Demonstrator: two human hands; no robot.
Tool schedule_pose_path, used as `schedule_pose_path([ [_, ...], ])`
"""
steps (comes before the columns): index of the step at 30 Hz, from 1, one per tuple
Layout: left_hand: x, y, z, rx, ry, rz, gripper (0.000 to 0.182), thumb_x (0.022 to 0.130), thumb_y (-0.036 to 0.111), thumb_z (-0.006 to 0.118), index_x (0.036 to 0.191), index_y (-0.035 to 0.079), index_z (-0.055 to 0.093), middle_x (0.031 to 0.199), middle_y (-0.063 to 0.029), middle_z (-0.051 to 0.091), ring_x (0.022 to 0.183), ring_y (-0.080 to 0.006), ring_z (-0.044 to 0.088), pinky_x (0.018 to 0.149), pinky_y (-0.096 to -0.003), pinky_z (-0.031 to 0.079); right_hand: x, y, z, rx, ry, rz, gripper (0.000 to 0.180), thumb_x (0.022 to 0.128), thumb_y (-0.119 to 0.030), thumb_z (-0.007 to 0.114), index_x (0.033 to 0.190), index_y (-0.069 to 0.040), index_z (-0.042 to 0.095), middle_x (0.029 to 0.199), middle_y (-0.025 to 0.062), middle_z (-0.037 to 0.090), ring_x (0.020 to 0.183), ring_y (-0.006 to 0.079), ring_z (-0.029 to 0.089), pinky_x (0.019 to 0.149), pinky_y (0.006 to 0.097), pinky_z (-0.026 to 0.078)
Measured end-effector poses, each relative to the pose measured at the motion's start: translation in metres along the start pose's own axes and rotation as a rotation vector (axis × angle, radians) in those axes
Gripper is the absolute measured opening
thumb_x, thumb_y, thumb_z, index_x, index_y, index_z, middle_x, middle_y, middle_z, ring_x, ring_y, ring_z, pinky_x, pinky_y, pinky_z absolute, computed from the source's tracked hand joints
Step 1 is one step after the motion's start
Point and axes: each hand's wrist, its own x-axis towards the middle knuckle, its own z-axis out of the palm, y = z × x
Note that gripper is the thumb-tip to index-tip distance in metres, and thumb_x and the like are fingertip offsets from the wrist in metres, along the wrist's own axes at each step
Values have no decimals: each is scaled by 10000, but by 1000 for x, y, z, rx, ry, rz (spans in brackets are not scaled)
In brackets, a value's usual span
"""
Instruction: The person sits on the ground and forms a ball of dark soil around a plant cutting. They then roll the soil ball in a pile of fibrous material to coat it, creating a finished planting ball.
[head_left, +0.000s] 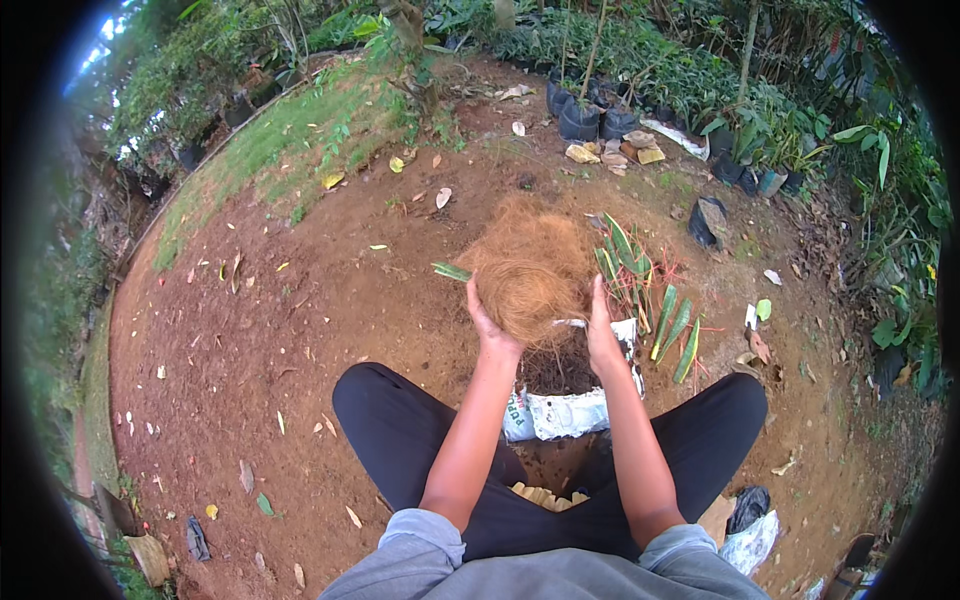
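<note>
A rounded bundle of brown coconut fibre (525, 300) lies against my left hand (491, 322), which cups its left side and underside. My right hand (601, 326) is upright at the right of the bundle, with a gap between palm and fibre. Behind the bundle is a looser heap of the same fibre (536, 232). Below my hands, an opened white plastic sack (574, 414) holds dark soil (559, 369). Cut green leaf pieces (679, 328) and thin red strands lie to the right. Another green leaf piece (451, 271) sticks out left of the bundle.
Black plant bags (579, 121) with plants stand at the back right, near some broken stones (615, 150). A black bag of soil (707, 223) lies at the right. Crumpled clear plastic (750, 541) is beside my right leg. Fallen leaves dot the reddish ground.
</note>
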Motion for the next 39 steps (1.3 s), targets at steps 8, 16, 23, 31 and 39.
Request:
schedule_pose_path([
  [8,1,-2,-2,44,-41,81,544,959,474,523,1310,58,527,1266,-128,607,1111,-306,624,966,-474,512,-19,8,38,748,-227,164,912,890,-776,443,1534,-144,311,1514,110,419,1378,309,424,1127,535,352],
  [16,-6,-28,8,298,214,488,369,994,293,593,1231,15,546,1152,-104,617,1012,-207,614,873,-369,517,-21,28,49,233,29,-576,973,857,-644,641,1517,-25,283,1494,177,394,1394,325,384,1149,465,324],
  [23,-14,-38,14,468,163,458,404,1023,316,547,1272,-2,529,1170,-110,619,1019,-203,616,913,-354,496,-21,12,39,-341,293,-981,560,891,-294,712,1275,59,507,1293,193,543,1243,324,512,1072,440,384],
  [31,-16,-14,24,437,-225,262,521,1056,465,345,1187,24,592,1288,-167,603,1185,-253,585,1053,-402,441,-29,2,38,-265,391,-1060,275,898,-113,635,1097,55,547,1110,172,582,1052,284,572,956,379,445],
  [39,-22,-11,26,319,-751,245,228,935,186,613,1080,10,607,1321,-273,578,1319,-408,500,1108,-542,397,-51,-18,49,-177,378,-750,328,945,-173,623,1155,57,521,1126,151,579,1062,231,558,957,352,439],
])
